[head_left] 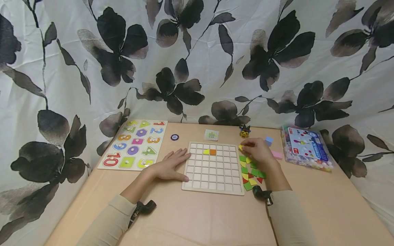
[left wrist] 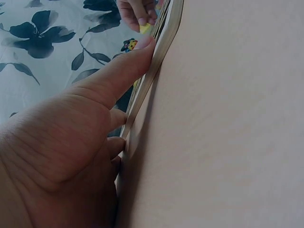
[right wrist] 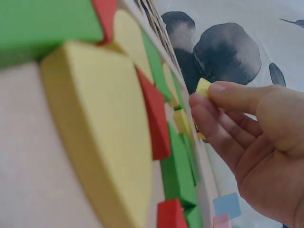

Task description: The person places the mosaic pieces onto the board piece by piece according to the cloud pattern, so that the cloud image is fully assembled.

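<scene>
Fingers of right hand (head_left: 257, 152) pinch yellow block (right wrist: 203, 87); left hand (head_left: 167, 167), thumb apart from fingers, touches board (head_left: 213, 170) at left edge. Likely picking step; next needs leftward carry.

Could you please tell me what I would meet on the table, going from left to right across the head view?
Number-and-shape board → dark round disc → pale gridded board → loose green, yellow and red pieces → blue piece → pink piece → clear box
</scene>
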`<act>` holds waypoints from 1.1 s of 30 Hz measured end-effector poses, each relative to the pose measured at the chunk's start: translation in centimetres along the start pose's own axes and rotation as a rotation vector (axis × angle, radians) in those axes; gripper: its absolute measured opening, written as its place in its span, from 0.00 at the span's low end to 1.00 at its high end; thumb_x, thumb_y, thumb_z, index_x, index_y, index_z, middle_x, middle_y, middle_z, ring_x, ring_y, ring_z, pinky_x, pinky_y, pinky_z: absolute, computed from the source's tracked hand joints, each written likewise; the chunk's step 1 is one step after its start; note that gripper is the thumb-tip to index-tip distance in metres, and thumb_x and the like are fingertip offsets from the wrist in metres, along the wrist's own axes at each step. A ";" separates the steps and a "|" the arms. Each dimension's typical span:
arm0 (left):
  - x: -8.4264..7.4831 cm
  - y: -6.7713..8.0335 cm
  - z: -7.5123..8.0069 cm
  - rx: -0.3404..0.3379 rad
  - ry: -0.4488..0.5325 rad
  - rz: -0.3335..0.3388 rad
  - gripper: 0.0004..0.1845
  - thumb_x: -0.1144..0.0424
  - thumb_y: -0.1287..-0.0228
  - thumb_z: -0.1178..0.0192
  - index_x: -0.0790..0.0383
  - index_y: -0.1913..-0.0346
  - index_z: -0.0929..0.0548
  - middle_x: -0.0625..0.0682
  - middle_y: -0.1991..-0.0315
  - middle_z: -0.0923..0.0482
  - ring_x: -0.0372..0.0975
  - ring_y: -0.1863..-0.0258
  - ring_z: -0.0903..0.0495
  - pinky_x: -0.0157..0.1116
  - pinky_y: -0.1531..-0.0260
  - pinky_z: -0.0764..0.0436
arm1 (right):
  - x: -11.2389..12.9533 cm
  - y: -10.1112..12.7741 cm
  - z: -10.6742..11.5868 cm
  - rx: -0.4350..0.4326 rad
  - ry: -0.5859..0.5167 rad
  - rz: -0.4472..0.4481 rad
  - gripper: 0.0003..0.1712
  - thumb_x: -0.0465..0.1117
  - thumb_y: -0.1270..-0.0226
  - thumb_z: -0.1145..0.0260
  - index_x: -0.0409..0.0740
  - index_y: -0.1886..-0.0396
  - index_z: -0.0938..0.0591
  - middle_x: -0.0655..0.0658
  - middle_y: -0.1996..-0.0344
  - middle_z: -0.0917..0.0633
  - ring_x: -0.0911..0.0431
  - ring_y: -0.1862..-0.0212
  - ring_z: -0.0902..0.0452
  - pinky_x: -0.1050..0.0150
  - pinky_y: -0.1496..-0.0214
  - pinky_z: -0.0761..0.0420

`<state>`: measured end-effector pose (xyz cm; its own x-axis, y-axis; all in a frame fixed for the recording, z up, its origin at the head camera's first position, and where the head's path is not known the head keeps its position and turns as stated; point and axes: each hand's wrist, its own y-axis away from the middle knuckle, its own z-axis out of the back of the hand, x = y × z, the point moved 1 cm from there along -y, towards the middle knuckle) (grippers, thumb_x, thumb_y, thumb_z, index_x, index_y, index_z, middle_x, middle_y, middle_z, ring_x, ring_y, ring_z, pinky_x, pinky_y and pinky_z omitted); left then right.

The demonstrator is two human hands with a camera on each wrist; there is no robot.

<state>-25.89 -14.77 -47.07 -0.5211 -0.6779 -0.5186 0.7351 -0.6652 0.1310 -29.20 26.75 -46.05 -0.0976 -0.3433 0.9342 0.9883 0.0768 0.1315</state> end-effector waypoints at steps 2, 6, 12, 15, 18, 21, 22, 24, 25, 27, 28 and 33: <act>0.0 0.0 0.0 0.000 0.000 -0.001 0.57 0.30 0.39 0.34 0.51 0.15 0.48 0.54 0.13 0.64 0.50 0.14 0.65 0.56 0.17 0.67 | 0.4 0.1 -0.1 0.008 -0.043 -0.011 0.14 0.34 0.22 0.37 0.38 0.42 0.17 0.35 0.43 0.22 0.48 0.51 0.18 0.63 0.49 0.11; 0.0 0.0 0.0 0.000 -0.003 -0.002 0.57 0.30 0.39 0.34 0.51 0.15 0.48 0.54 0.13 0.64 0.50 0.14 0.65 0.56 0.17 0.67 | 1.1 0.1 -0.7 0.010 -0.031 0.006 0.14 0.38 0.23 0.34 0.41 0.42 0.16 0.35 0.44 0.21 0.47 0.52 0.16 0.63 0.50 0.10; 0.0 0.0 0.0 0.003 0.000 0.003 0.57 0.30 0.39 0.34 0.50 0.15 0.48 0.53 0.13 0.64 0.50 0.14 0.66 0.55 0.17 0.67 | 2.3 -0.1 -1.9 0.037 0.062 0.121 0.14 0.38 0.26 0.31 0.39 0.45 0.14 0.35 0.48 0.17 0.47 0.53 0.15 0.62 0.52 0.10; -0.1 0.0 0.1 0.005 0.004 0.008 0.57 0.31 0.39 0.33 0.50 0.15 0.48 0.54 0.13 0.64 0.50 0.14 0.66 0.55 0.17 0.67 | 2.7 -0.2 -2.7 0.042 0.118 0.203 0.14 0.36 0.26 0.31 0.36 0.46 0.13 0.33 0.52 0.15 0.46 0.55 0.14 0.61 0.55 0.09; -0.3 0.1 0.2 0.004 0.009 0.007 0.56 0.33 0.39 0.32 0.50 0.15 0.48 0.54 0.13 0.64 0.51 0.14 0.65 0.56 0.17 0.67 | 3.1 -0.2 -3.7 0.045 0.133 0.251 0.13 0.34 0.27 0.31 0.33 0.47 0.13 0.32 0.53 0.14 0.44 0.57 0.13 0.57 0.55 0.09; -0.3 0.1 0.2 0.002 0.008 0.001 0.56 0.33 0.38 0.32 0.51 0.15 0.48 0.54 0.13 0.64 0.51 0.14 0.65 0.56 0.17 0.67 | 3.4 0.0 -4.6 0.051 0.148 0.263 0.12 0.34 0.28 0.31 0.34 0.48 0.12 0.33 0.53 0.13 0.44 0.56 0.13 0.57 0.55 0.09; -0.3 0.1 0.1 0.001 0.007 0.001 0.57 0.33 0.39 0.32 0.51 0.15 0.48 0.54 0.13 0.64 0.51 0.14 0.65 0.56 0.17 0.67 | 3.5 0.1 -4.9 0.056 0.141 0.260 0.12 0.34 0.28 0.30 0.34 0.48 0.12 0.34 0.52 0.13 0.45 0.56 0.13 0.57 0.55 0.09; -0.2 0.0 0.1 0.000 0.002 0.001 0.57 0.32 0.39 0.32 0.50 0.15 0.48 0.54 0.13 0.64 0.51 0.14 0.65 0.56 0.17 0.67 | 3.6 0.1 -5.3 0.067 0.132 0.250 0.12 0.34 0.28 0.30 0.34 0.49 0.12 0.34 0.53 0.13 0.45 0.56 0.13 0.60 0.56 0.09; -0.2 0.0 0.1 -0.001 0.000 0.002 0.57 0.32 0.39 0.33 0.50 0.15 0.48 0.54 0.13 0.64 0.51 0.14 0.65 0.56 0.17 0.67 | 3.6 0.1 -5.5 0.076 0.127 0.246 0.12 0.34 0.29 0.30 0.34 0.48 0.12 0.34 0.53 0.13 0.45 0.56 0.12 0.61 0.56 0.09; -0.1 0.0 0.0 -0.001 -0.001 0.003 0.57 0.32 0.39 0.33 0.50 0.15 0.48 0.54 0.13 0.64 0.50 0.14 0.65 0.56 0.17 0.67 | 3.4 -0.1 -5.8 0.094 0.098 0.234 0.12 0.33 0.29 0.30 0.33 0.49 0.12 0.34 0.54 0.14 0.45 0.56 0.11 0.60 0.56 0.09; -0.1 0.0 0.0 -0.001 -0.002 0.004 0.57 0.32 0.39 0.33 0.50 0.15 0.48 0.54 0.13 0.64 0.50 0.14 0.65 0.56 0.17 0.67 | 3.3 -0.2 -6.0 0.099 0.090 0.226 0.12 0.32 0.29 0.30 0.33 0.49 0.12 0.34 0.54 0.14 0.46 0.57 0.12 0.60 0.56 0.09; -0.1 0.0 0.0 -0.003 0.000 0.004 0.57 0.31 0.39 0.33 0.50 0.15 0.48 0.54 0.13 0.63 0.50 0.14 0.65 0.56 0.17 0.67 | 2.9 -0.5 -6.8 0.118 0.135 0.215 0.11 0.32 0.30 0.29 0.35 0.50 0.11 0.37 0.57 0.12 0.53 0.60 0.14 0.62 0.58 0.09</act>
<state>-25.86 -14.71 -47.02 -0.5182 -0.6805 -0.5181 0.7383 -0.6617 0.1306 -29.16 19.33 -45.72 0.1375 -0.4282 0.8932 0.9634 0.2673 -0.0202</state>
